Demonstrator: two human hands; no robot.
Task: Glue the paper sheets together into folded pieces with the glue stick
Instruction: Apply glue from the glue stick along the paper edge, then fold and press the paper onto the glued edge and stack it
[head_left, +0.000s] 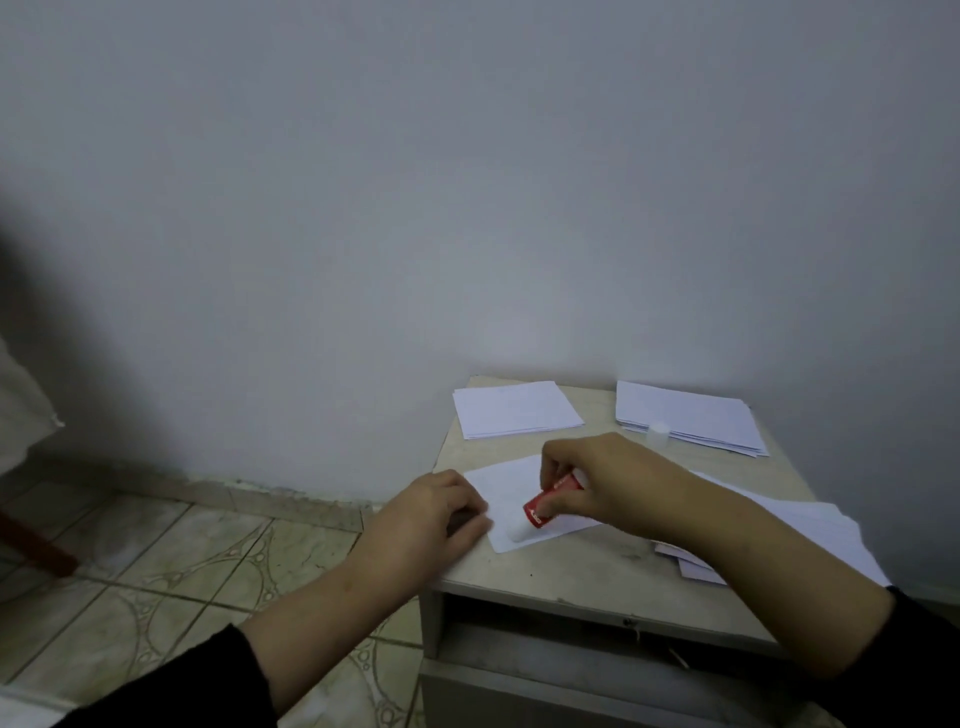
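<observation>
From the head view, my right hand (618, 483) has its grip curled round the one red glue stick (545, 506), tip down on the sheet (511, 486) at lower centre; my left hand (441, 512) presses that sheet's left edge, fingers bent. I judge gluing is midway: two stacks (514, 410) wait at the bench's (571, 566) far edge, with more pieces (691, 566) lower right and one cap (658, 432).

A beige cabinet (561, 577) stands against a grey wall (467, 182) on patterned floor tiles (171, 561)

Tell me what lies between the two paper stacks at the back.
Only bare tabletop separates the left stack and right stack in the head view; the white cap stands at the right stack's front edge.
</observation>
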